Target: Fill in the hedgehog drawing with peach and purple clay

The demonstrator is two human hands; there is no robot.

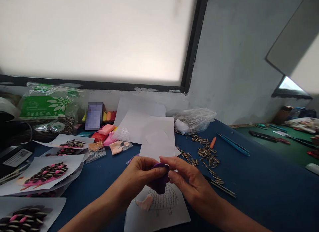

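Two hands meet over the drawing sheet [136, 222], and between them, up in the air above the blue counter [251, 192], is the purple piece [159, 187], thin and pulled out broad at its lower end. Here's the left grip [138, 170], thumb laid across the front, fingers curled behind, pinching it by the upper part. Over to the right grip [188, 177]: fingertips right up against the top and side edge, slightly parted, though whether they truly squeeze it I can't tell. It looks like modelling clay, so I'd judge it very light, soft and stretchy, perhaps a touch tacky rather than slippery. Press hard and it would likely dent; tug and a thin edge could tear. Best hold, to my eye: the thicker upper part, with flat finger pads, leaving that flared lower edge free. Below, a peach piece [147, 202] lies on the outlined animal's head end, and off to the right, striped seeds [208, 152] are scattered near blue tweezers [233, 144].
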